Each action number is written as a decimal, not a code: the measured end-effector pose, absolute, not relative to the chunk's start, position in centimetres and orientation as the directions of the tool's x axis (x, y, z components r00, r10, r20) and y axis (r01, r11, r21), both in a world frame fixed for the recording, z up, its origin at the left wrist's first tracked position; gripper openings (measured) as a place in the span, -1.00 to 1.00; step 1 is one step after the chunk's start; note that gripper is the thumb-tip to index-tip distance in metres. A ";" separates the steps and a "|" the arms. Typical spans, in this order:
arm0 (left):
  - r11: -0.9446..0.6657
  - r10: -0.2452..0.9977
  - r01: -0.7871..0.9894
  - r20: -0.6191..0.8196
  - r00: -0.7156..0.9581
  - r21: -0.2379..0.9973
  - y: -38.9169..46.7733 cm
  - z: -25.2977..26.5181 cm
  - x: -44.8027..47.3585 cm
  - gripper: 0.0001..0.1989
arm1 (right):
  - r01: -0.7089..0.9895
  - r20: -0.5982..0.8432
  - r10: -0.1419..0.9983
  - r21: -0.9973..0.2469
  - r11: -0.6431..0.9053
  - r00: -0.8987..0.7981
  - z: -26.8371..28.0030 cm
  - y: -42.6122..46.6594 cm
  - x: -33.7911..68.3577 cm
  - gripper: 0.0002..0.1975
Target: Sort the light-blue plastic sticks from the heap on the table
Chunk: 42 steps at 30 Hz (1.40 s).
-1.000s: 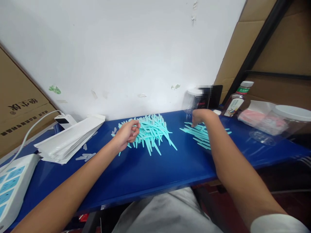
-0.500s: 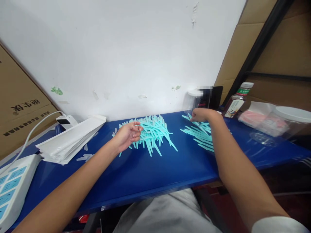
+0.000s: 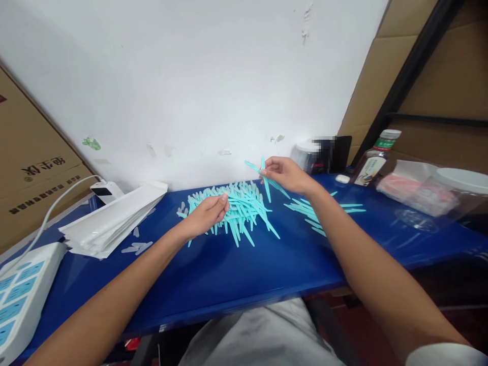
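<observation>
My right hand [image 3: 284, 174] is raised near the wall, its fingers pinched on a few slim turquoise sticks [image 3: 268, 187] that fan out at crossing angles. My left hand [image 3: 209, 213] is closed, thumb against curled fingers, at the left front of a large heap of turquoise sticks [image 3: 244, 208] with pale translucent far ends. I cannot make out what, if anything, lies inside it. A smaller spread of the same sticks [image 3: 305, 207] lies to the right, partly hidden by my right forearm.
Small translucent pieces [image 3: 136, 247] lie left of the heap, beside white paper sleeves [image 3: 110, 218]. A power strip [image 3: 32, 295] sits at the left edge. On the right stand a bottle [image 3: 375, 157], a clear lidded tub [image 3: 463, 185] and a pink-filled packet [image 3: 415, 190]. The wall closes off the back.
My right hand has lifted from the right-hand spread and moved left with a few turquoise sticks. My left hand has turned and closed its fingers, staying beside the heap.
</observation>
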State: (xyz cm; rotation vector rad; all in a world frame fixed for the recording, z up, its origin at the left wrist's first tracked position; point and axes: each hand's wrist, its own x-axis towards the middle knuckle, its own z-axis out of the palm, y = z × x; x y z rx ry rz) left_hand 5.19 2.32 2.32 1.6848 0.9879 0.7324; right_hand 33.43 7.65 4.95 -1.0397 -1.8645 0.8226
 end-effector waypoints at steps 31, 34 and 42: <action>-0.321 0.936 0.350 0.240 0.257 0.880 5.1 1.8 3.3 -0.62 | 0.401 0.265 0.807 -0.760 0.512 -0.528 5.2 5.9 31.5 -0.67; -0.328 0.937 0.280 0.273 0.219 0.902 5.1 1.9 3.5 -0.62 | 0.406 0.258 0.813 -0.763 0.503 -0.522 5.0 6.0 31.5 -0.69; -0.382 0.924 0.274 0.362 0.119 0.883 4.2 2.2 4.1 -0.79 | 0.354 0.254 0.812 -0.803 0.480 -0.526 4.4 6.7 31.9 -0.66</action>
